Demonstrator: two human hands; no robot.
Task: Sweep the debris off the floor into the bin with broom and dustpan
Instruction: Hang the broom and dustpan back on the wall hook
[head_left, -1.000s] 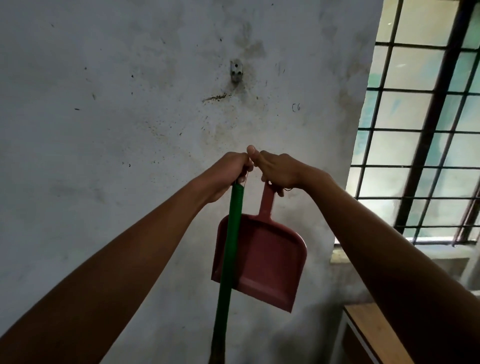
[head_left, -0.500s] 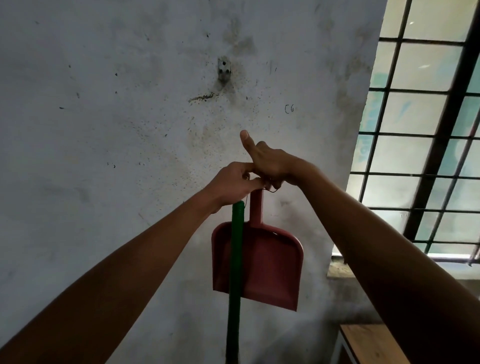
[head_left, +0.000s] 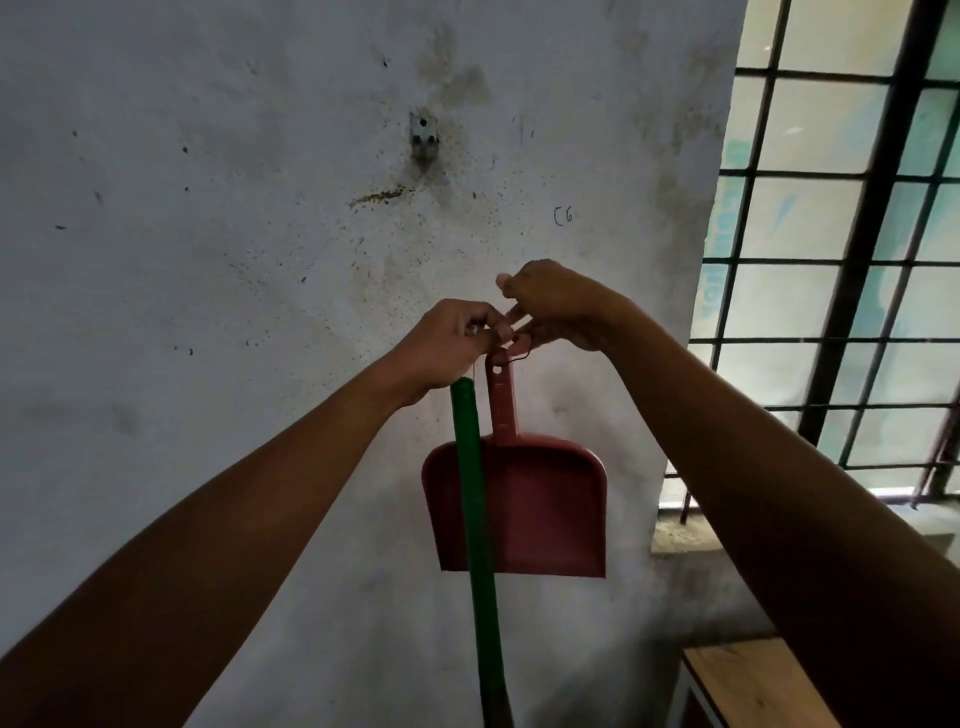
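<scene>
**Below the wall hook, both tools hung from the hands**

Against the stained wall (head_left: 208, 260), under the hook (head_left: 423, 137), the left hand (head_left: 452, 343) pinched the top of the green broom handle (head_left: 475, 493) by what looked like its hanging cord. The right hand (head_left: 556, 306), fingers curled, pinched the thin loop at the red dustpan (head_left: 524, 509) handle's hole. Both tools looked light and stiff; the pan would swing on its loop, so the handle offered a firmer grip.

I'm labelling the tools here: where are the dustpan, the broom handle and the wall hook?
dustpan (head_left: 540, 514), head view, middle of the red pan.
broom handle (head_left: 475, 493), head view, green shaft crossing the pan.
wall hook (head_left: 423, 136), head view, metal bracket on the wall.
</scene>
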